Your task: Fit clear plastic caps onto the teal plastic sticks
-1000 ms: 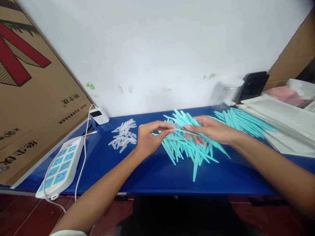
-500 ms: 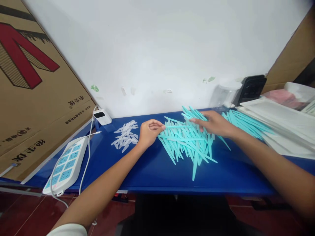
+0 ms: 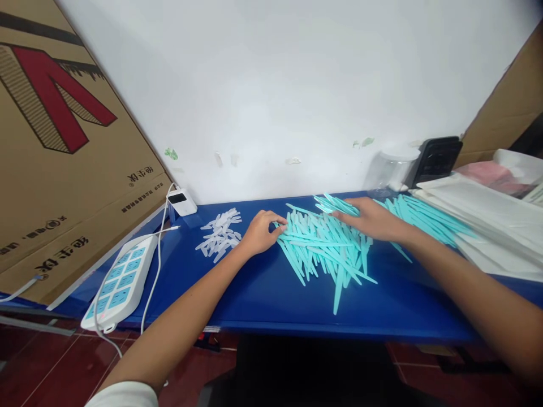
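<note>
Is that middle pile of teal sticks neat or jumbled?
Jumbled. In the middle pile, teal sticks cross at different angles, several pointing toward the front of the table.

We are seeing turquoise sticks (image 3: pixel 320 246), a deep blue tabletop (image 3: pixel 254 302), whitish small pieces (image 3: pixel 221 230), and a white power strip (image 3: pixel 141 271) with light-blue sockets (image 3: pixel 122 280). We are noticing a brown box (image 3: pixel 72 176) printed with a red figure (image 3: pixel 51 79) shaded in stripes, a white wall (image 3: pixel 271 85) flecked green, and dark red floor tiles (image 3: pixel 51 364).

Two bare forearms (image 3: pixel 190 311) reach forward: left hand (image 3: pixel 261 233) with thumb (image 3: pixel 278 232) and forefinger (image 3: pixel 276 217) nearly meeting; right hand (image 3: pixel 368 218) curled, its lower fingers apparently hidden.
</note>
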Motion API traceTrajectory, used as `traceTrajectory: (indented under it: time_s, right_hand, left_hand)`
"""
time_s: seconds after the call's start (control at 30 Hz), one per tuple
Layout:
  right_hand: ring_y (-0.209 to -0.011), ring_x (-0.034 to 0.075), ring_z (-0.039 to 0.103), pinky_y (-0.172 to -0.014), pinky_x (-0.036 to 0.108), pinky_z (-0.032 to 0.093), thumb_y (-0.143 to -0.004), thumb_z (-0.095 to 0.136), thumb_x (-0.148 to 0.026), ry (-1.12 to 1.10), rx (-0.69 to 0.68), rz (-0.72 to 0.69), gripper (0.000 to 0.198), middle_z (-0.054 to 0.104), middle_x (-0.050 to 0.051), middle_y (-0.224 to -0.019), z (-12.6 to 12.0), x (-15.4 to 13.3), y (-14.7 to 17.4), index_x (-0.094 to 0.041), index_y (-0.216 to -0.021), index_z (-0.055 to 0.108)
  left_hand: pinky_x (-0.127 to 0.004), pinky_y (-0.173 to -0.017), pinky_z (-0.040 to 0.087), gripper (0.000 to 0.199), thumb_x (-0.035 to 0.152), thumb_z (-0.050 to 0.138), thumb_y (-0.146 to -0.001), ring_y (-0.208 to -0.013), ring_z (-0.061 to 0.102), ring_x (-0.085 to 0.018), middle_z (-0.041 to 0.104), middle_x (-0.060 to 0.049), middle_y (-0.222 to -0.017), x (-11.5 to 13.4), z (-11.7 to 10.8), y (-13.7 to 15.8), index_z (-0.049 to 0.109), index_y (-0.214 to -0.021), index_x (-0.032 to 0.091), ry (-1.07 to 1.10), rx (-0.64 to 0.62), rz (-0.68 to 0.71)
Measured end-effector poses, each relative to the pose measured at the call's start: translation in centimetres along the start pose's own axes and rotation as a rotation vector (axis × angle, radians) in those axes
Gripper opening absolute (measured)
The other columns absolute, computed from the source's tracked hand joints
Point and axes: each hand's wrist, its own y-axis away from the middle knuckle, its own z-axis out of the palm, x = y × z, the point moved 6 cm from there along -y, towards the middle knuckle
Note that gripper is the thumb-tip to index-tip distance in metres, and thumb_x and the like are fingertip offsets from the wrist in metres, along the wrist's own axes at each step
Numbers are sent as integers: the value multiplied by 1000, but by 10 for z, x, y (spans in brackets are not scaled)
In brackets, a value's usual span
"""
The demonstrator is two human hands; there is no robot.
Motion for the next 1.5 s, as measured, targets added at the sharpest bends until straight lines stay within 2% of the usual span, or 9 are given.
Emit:
traceTrajectory:
  time_s: [0.17, 0.53, 0.73, 0.83, 0.97, 1.03, 1.17, 1.33, 1.5]
  right_hand:
    - [-63, 22, 59, -60, 32, 42, -89, 62, -64, 42, -67, 1, 46, 66, 2, -69, 8, 5, 1, -20, -79, 69]
    - [-72, 29, 68, -66, 36, 51, -83, 68, -67, -4, -112, 3, 50, 75, 7, -76, 15, -3, 4, -19, -92, 79]
    - [-73, 28, 67, -67, 35, 49, -86, 65, -68, -40, -81, -32, 50, 74, 5, -76, 12, -7, 4, -20, -89, 78]
    - [-69, 26, 65, -65, 34, 48, -84, 67, -71, -79, -83, -30, 52, 72, 4, -71, 14, -10, 5, -20, -86, 78]
    - [-58, 21, 59, -57, 32, 42, -85, 66, -74, -144, -155, -27, 54, 67, 2, -65, 20, -16, 8, -22, -85, 78]
    - [-61, 21, 60, -58, 32, 42, -87, 64, -74, -170, -134, -27, 53, 71, 3, -72, 19, -18, 8, -23, -91, 78]
    - [-89, 29, 68, -77, 38, 49, -87, 67, -68, -163, 44, -37, 50, 78, 9, -103, 4, -16, 6, -22, -103, 78]
    - [-78, 27, 68, -70, 34, 45, -87, 66, -70, -169, -22, 10, 51, 74, 4, -79, 0, -14, 6, -20, -83, 77]
    - [-80, 28, 68, -72, 35, 47, -84, 69, -70, -250, -19, 43, 49, 75, 5, -81, -7, -18, 9, -21, -80, 75]
  left_hand:
    - [-42, -94, 46, 18, 31, 59, -99, -101, 61, -25, 74, -7, -107, -3, -1, 0, 75, -102, 23, -61, -109, 66]
    - [-41, -93, 47, 19, 39, 64, -95, -104, 58, -27, 69, -9, -102, -14, -10, 3, 71, -94, 20, -64, -288, -11]
    - [-34, -77, 49, 26, 44, 62, -97, -89, 62, -22, 70, -7, -94, -17, -6, 2, 69, -95, 19, 63, -322, -62]
    - [-32, -74, 49, 28, 45, 63, -96, -82, 63, -19, 72, -6, -92, -14, -5, 0, 70, -96, 18, 178, -282, -73]
    - [-33, -77, 52, 30, 46, 65, -96, -87, 68, -20, 76, -8, -97, -8, -7, -3, 76, -104, 19, 297, -162, -71]
    - [-33, -79, 54, 31, 46, 67, -95, -88, 69, -21, 77, -8, -99, -5, -7, -3, 77, -106, 19, 342, -123, -75]
    - [-33, -79, 55, 30, 45, 71, -93, -86, 69, -20, 75, -8, -94, 2, -10, -4, 74, -106, 18, 392, -9, -52]
    - [-33, -82, 55, 24, 40, 75, -90, -85, 69, -19, 74, -7, -91, 7, -18, -2, 72, -96, 18, 400, 151, -35]
    - [-35, -84, 56, 26, 43, 77, -89, -87, 69, -20, 75, -8, -93, 12, -19, 3, 71, -93, 17, 449, 201, -41]
